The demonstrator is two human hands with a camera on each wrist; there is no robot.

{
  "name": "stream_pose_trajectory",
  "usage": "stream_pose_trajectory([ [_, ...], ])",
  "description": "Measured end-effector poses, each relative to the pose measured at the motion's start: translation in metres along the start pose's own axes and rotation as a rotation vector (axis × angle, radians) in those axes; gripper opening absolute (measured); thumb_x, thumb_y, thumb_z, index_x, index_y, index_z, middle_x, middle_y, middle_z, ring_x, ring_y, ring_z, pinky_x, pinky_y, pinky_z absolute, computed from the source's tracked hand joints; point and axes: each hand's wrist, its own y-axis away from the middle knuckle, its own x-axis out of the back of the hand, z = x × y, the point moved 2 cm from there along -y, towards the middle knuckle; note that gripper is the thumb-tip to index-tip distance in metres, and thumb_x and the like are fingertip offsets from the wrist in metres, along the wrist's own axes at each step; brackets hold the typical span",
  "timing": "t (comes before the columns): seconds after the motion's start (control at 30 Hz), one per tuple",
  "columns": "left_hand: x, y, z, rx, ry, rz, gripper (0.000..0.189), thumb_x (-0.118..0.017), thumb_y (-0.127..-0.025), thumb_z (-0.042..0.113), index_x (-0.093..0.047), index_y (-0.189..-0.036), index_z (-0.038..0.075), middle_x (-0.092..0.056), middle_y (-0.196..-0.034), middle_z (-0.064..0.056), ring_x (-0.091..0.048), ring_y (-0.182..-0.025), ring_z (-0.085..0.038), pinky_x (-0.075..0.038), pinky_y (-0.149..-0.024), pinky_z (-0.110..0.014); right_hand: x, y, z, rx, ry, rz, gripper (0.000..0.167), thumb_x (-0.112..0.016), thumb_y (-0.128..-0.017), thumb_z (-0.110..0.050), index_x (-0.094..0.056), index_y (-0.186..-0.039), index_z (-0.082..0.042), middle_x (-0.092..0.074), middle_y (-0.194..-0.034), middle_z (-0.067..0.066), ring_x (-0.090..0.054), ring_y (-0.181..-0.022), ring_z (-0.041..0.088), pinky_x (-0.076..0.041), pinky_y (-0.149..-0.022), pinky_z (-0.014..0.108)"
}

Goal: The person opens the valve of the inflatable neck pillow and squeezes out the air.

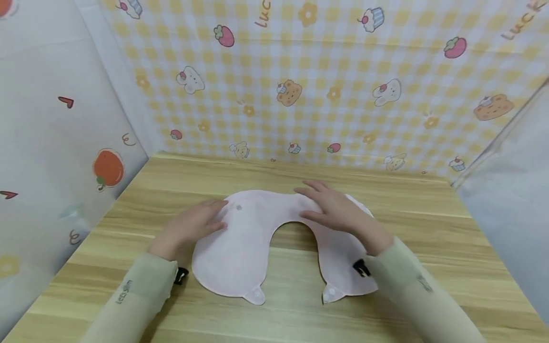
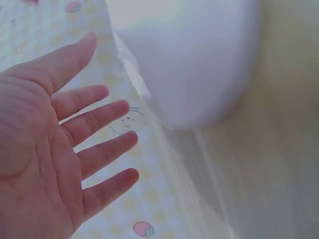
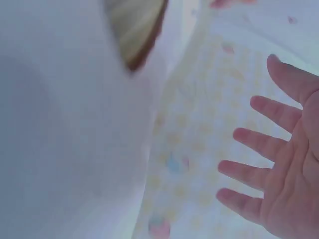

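A pale pink U-shaped neck pillow lies flat on the wooden table, its curve toward the back wall and its two ends toward me. A small snap tab sticks out at the left end and another tab at the right one. Near the upper left edge is a small round grey spot. My left hand hovers by that edge, fingers spread, as the left wrist view shows. Over the upper right part of the pillow is my right hand, fingers apart and palm bare, hiding some of the fabric.
The wood-grain table reaches back to a yellow checked cloth wall printed with cartoon pictures. White cloth hangs at the left side, and pale cloth at the right. Black clips show by both sleeves.
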Motion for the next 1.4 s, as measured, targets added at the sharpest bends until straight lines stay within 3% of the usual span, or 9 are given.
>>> stream_pose_trajectory([
  [0.23, -0.008, -0.026, 0.006, 0.022, 0.098, 0.038, 0.052, -0.068, -0.095, 0.024, -0.054, -0.137, -0.004, -0.057, -0.139, -0.023, -0.054, -0.129, -0.042, -0.043, -0.108, -0.056, 0.005, 0.074, 0.031, -0.06, -0.03, 0.096, 0.058, -0.068, -0.094, -0.028, -0.049, -0.146, -0.011, -0.036, -0.156, 0.021, -0.033, -0.142, 0.044, -0.036, -0.11, 0.063],
  [0.4, -0.01, -0.038, 0.007, 0.047, 0.173, 0.026, 0.054, -0.068, -0.094, 0.021, -0.052, -0.139, -0.003, -0.054, -0.142, -0.024, -0.05, -0.133, -0.043, -0.04, -0.11, -0.057, 0.0, 0.101, 0.044, -0.121, -0.043, 0.125, 0.062, -0.07, -0.093, -0.034, -0.047, -0.147, -0.015, -0.035, -0.156, 0.023, -0.034, -0.14, 0.05, -0.036, -0.104, 0.071],
  [0.53, -0.012, -0.04, 0.006, 0.09, 0.206, -0.03, 0.056, -0.069, -0.093, 0.019, -0.05, -0.141, -0.003, -0.051, -0.145, -0.025, -0.044, -0.138, -0.044, -0.036, -0.114, -0.057, -0.007, 0.103, 0.048, -0.148, -0.07, 0.077, 0.066, -0.07, -0.091, -0.04, -0.046, -0.149, -0.018, -0.032, -0.157, 0.025, -0.031, -0.141, 0.055, -0.032, -0.104, 0.075],
  [0.8, -0.016, -0.038, 0.008, 0.101, 0.227, -0.105, 0.064, -0.074, -0.088, 0.014, -0.046, -0.144, -0.004, -0.046, -0.149, -0.027, -0.039, -0.141, -0.045, -0.031, -0.117, -0.057, -0.02, 0.099, 0.047, -0.123, -0.076, 0.0, 0.07, -0.07, -0.09, -0.047, -0.044, -0.15, -0.024, -0.026, -0.159, 0.028, -0.027, -0.144, 0.053, -0.028, -0.108, 0.074],
  [1.07, -0.011, -0.032, 0.007, 0.112, 0.18, -0.112, 0.067, -0.075, -0.088, 0.014, -0.044, -0.145, -0.003, -0.048, -0.147, -0.026, -0.042, -0.139, -0.044, -0.034, -0.115, -0.057, -0.032, 0.099, 0.046, -0.135, -0.087, -0.093, 0.07, -0.067, -0.087, -0.059, -0.045, -0.148, -0.032, -0.026, -0.161, 0.024, -0.031, -0.14, 0.056, -0.039, -0.102, 0.07],
  [1.4, -0.013, -0.032, 0.008, 0.071, 0.174, -0.083, 0.062, -0.074, -0.088, 0.013, -0.048, -0.141, -0.007, -0.052, -0.144, -0.026, -0.043, -0.138, -0.045, -0.033, -0.116, -0.056, -0.042, 0.103, 0.048, -0.121, -0.036, -0.117, 0.071, -0.066, -0.085, -0.064, -0.046, -0.147, -0.034, -0.032, -0.159, 0.021, -0.038, -0.136, 0.048, -0.046, -0.095, 0.065],
])
